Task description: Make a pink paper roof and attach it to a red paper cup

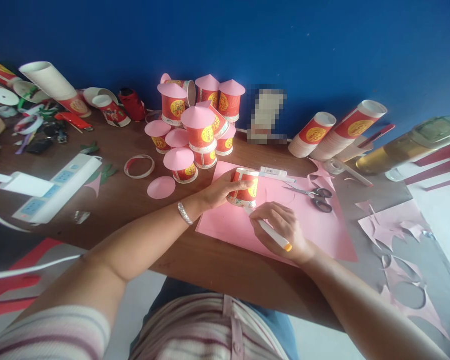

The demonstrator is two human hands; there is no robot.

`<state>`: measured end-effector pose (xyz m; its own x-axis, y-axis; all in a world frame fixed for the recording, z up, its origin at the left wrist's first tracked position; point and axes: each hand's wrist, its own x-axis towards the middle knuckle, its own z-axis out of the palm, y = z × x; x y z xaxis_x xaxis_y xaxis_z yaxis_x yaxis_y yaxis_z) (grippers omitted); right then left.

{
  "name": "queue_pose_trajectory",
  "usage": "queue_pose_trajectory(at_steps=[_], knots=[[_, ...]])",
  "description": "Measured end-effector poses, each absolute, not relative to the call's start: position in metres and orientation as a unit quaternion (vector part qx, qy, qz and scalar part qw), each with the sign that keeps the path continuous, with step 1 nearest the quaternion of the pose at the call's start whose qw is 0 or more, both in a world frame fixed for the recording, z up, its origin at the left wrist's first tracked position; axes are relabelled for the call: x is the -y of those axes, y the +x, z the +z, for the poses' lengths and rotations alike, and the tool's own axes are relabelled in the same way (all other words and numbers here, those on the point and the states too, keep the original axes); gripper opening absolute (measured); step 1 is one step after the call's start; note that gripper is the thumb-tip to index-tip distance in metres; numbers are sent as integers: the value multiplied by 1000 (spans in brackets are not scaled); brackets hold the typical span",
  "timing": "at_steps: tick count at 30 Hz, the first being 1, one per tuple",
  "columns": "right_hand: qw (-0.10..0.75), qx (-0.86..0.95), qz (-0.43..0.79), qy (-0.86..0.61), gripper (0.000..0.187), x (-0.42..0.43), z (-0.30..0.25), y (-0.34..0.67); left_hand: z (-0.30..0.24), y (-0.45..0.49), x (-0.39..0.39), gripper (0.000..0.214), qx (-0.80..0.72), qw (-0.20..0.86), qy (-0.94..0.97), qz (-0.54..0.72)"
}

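My left hand [225, 194] is wrapped round a red paper cup [243, 187] with a yellow emblem, held above pink paper [315, 230]. In my right hand [279, 227] is a white marker [273, 234] with an orange end, its tip side close to the cup's lower rim. Whether the tip touches the cup I cannot tell. Scissors [315, 194] with black handles lie on the pink paper, right of the cup. Just behind the cup are a white pen-like stick and a small white labelled object [273, 173].
Several red cups with pink cone tops [198, 120] stand at the back, beside a flat pink disc [161, 188]. Stacked paper cups [354, 127] and a gold flask [401, 147] are at right. A power strip [60, 187] lies left; pink scraps [392, 227] lie right.
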<state>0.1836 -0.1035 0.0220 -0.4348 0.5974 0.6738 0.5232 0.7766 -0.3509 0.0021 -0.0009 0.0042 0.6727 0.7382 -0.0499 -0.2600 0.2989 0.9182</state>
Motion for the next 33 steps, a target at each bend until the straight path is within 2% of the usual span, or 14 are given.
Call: queue_pose_trajectory(at_steps=[17,33], knots=[[427,836,3,-344,19,102,21,185,3,2,1,42,-252,771,487,322],[430,832,-16,-349,19,100,20,184,1,2,-2,35,-235,767,508,313]])
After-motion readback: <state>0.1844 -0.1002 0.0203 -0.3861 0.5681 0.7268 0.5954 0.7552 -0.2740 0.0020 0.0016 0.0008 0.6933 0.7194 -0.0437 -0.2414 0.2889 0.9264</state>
